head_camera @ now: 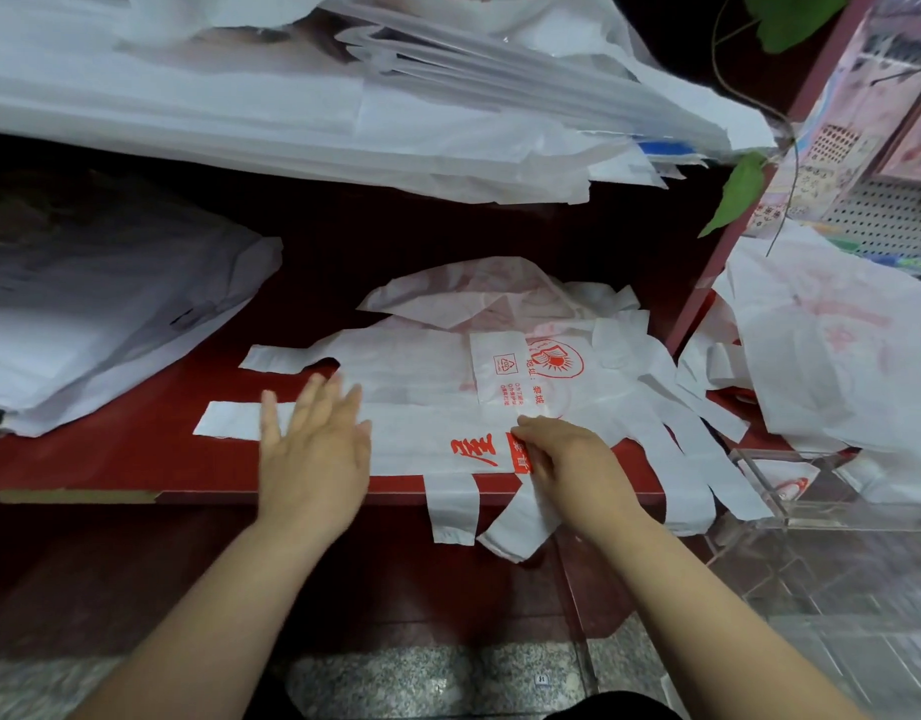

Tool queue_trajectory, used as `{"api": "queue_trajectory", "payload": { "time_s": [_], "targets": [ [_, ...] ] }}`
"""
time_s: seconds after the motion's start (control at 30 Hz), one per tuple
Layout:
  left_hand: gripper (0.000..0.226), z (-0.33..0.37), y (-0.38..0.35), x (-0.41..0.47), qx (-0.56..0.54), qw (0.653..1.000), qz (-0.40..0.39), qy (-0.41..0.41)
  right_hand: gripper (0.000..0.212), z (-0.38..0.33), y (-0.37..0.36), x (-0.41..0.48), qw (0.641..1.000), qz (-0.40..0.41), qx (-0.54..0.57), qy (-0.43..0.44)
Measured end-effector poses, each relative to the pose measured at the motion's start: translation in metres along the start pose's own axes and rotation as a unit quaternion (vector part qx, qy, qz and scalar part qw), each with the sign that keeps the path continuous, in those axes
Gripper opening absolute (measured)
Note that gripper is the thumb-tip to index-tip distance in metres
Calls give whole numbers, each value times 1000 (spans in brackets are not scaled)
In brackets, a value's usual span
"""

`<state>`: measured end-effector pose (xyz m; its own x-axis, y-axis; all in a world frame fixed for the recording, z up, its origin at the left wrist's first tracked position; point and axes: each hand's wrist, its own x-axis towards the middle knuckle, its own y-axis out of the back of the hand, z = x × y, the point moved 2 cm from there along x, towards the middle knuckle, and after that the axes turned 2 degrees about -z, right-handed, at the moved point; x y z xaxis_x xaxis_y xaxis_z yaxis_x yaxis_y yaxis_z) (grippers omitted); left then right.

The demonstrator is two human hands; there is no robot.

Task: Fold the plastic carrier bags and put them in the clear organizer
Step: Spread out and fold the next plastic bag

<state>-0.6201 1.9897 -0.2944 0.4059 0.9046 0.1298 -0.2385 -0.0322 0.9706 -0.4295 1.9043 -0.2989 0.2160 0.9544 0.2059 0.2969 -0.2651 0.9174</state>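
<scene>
Dark red shelf (136, 449) at shop counter, speckled stone floor below, bag stacks above and left. White carrier bag (422, 439) with red print lies flat near shelf front edge, handles hanging over. Left hand (313, 449) flat, fingers spread, blurred, pressing bag. Right hand (567, 459) curled, pinching bag's printed edge. Clear organizer (791, 511), hard transparent plastic, stands right of shelf, beside more thin, crinkled bags.
</scene>
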Motion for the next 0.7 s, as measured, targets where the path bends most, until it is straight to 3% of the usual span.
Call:
{"api": "queue_trajectory", "payload": {
  "time_s": [0.07, 0.13, 0.3, 0.4, 0.5, 0.6, 0.7],
  "targets": [
    [48, 31, 0, -5, -46, 995, 20, -88, 30, -3, -2, 1, 1000, 12, 19, 12],
    [46, 63, -8, -7, -80, 986, -16, -147, 27, -2, -2, 2, 997, 42, 68, -11],
    [49, 86, -32, 5, -71, 975, -105, -184, 24, 22, 16, 17, 964, 112, 184, -155],
    [46, 79, -33, 7, -52, 968, -131, -209, 23, 37, 20, 36, 959, 72, 188, -201],
    [44, 73, -30, 7, -59, 966, -135, -211, 23, 39, 17, 55, 940, 40, 247, -233],
    [40, 71, -28, 10, -97, 970, -127, -183, 8, 33, 11, 69, 928, 13, 276, -250],
    [37, 75, -26, 15, -114, 980, -81, -140, 36, 31, 6, 79, 937, -6, 232, -261]
  ]
}}
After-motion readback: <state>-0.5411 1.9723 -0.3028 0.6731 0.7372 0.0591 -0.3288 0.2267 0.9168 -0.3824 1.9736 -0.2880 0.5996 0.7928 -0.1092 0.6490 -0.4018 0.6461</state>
